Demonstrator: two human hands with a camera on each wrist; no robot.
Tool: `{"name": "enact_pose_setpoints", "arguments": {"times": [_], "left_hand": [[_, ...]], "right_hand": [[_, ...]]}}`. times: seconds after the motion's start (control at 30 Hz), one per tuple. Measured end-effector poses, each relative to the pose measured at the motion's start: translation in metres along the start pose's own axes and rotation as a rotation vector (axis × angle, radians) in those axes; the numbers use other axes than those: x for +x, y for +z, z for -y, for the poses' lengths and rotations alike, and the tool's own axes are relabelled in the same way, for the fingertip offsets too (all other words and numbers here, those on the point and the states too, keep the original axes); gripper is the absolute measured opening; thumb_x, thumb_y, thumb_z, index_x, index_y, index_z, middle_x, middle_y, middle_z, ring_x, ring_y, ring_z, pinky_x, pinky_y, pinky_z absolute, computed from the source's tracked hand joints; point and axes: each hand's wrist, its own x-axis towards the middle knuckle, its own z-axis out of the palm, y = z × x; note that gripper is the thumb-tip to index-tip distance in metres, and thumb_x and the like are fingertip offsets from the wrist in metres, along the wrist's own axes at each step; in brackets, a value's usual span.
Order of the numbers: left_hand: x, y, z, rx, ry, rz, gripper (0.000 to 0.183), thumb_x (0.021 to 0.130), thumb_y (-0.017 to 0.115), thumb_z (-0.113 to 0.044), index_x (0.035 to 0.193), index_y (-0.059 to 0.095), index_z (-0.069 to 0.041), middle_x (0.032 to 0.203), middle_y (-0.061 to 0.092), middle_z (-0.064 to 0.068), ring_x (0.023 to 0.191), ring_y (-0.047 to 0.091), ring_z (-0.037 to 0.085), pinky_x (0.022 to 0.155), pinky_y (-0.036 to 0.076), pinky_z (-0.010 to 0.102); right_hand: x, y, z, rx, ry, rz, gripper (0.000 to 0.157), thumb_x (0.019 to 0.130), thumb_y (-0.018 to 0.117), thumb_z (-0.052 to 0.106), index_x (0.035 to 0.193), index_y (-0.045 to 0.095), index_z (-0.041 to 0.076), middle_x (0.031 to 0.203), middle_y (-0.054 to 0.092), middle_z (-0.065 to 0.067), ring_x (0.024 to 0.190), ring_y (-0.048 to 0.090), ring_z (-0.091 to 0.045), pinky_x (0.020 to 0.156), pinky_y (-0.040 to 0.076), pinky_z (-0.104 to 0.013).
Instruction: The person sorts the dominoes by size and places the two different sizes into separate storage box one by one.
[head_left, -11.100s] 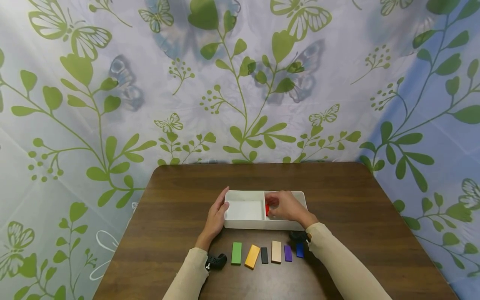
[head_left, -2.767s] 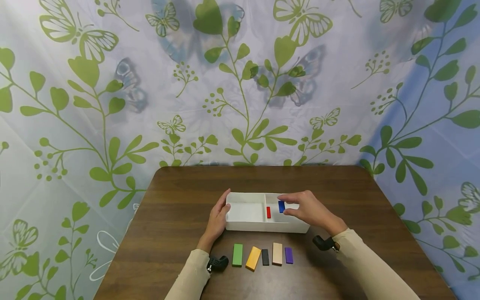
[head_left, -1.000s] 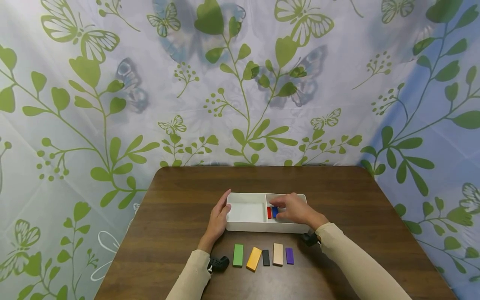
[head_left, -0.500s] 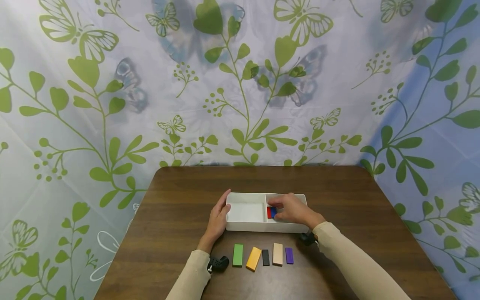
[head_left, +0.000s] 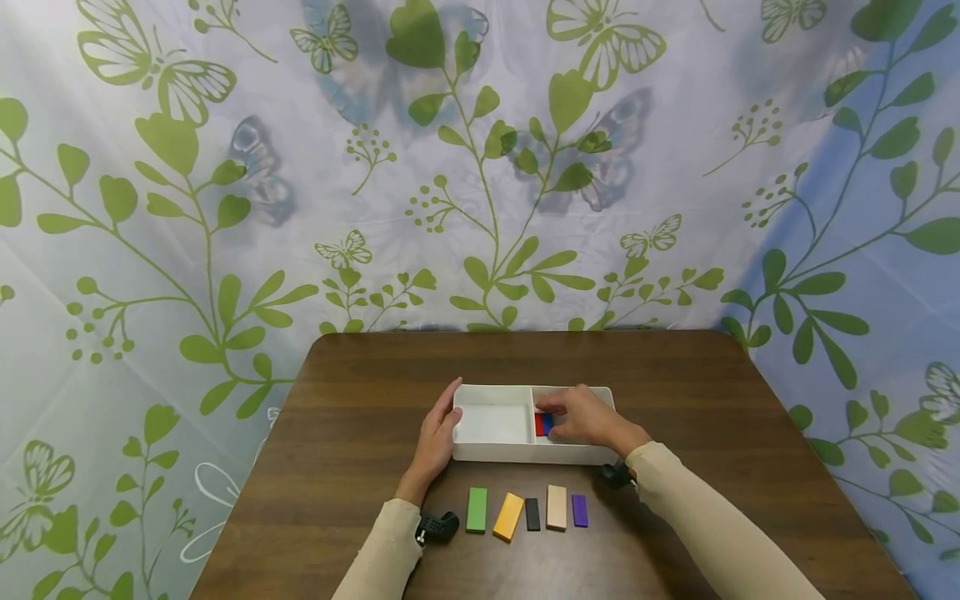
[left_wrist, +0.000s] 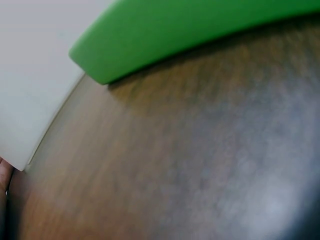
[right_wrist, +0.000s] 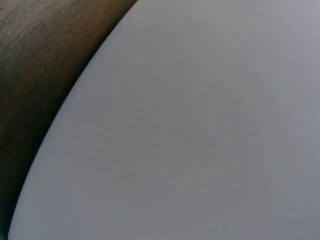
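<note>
A white two-compartment box (head_left: 495, 452) sits mid-table in the head view. My left hand (head_left: 431, 433) holds its left end, fingers along the outer wall and thumb at the rim. Inside the right compartment, my right hand (head_left: 585, 417) pinches a small blue block (head_left: 547, 425) between thumb and fingertips. The blue block lies right beside a red block (head_left: 538, 424), which is by the divider. The right hand partly covers both blocks. In the left wrist view, the green block (left_wrist: 165, 35) shows close up, with the box's wall (left_wrist: 40, 65) to its left.
In front of the box, a row of blocks lies on the brown table (head_left: 375, 375): the green one, an orange block (head_left: 508, 517), a black block (head_left: 532, 514), a beige block (head_left: 557, 507) and a purple block (head_left: 580, 511). A patterned cloth (head_left: 487, 167) hangs behind.
The blue block has gone from the table row into the right compartment, then slid left up to the red block under my right hand. My left hand has stayed at the box's left end.
</note>
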Motion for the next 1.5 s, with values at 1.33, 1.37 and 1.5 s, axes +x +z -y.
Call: {"name": "enact_pose_setpoints", "arguments": {"times": [1.33, 1.37, 1.5], "left_hand": [[0.008, 0.006, 0.037, 0.038, -0.010, -0.044, 0.054, 0.116, 0.042, -0.001, 0.169, 0.041, -0.009, 0.177, 0.035, 0.016, 0.166, 0.030, 0.033, 0.132, 0.024, 0.034], [0.007, 0.006, 0.037, 0.036, -0.006, -0.043, 0.054, 0.116, 0.043, -0.002, 0.169, 0.042, -0.010, 0.177, 0.036, 0.015, 0.166, 0.031, 0.032, 0.132, 0.024, 0.036], [0.008, 0.004, 0.038, 0.018, 0.016, -0.043, 0.053, 0.115, 0.046, -0.005, 0.167, 0.046, -0.015, 0.176, 0.039, 0.011, 0.165, 0.034, 0.029, 0.133, 0.026, 0.048]], "right_hand": [[-0.053, -0.032, 0.012, 0.022, 0.041, -0.103, 0.051, 0.094, 0.088, 0.021, 0.141, 0.074, 0.006, 0.138, 0.077, -0.011, 0.118, 0.078, -0.035, 0.098, 0.064, -0.052], [-0.055, -0.033, 0.012, 0.017, 0.049, -0.110, 0.051, 0.094, 0.088, 0.022, 0.141, 0.074, 0.007, 0.138, 0.077, -0.011, 0.117, 0.078, -0.035, 0.097, 0.064, -0.052], [-0.064, -0.036, 0.012, 0.013, 0.060, -0.142, 0.054, 0.092, 0.091, 0.023, 0.141, 0.075, 0.008, 0.135, 0.078, -0.012, 0.115, 0.079, -0.037, 0.096, 0.064, -0.055]]}}
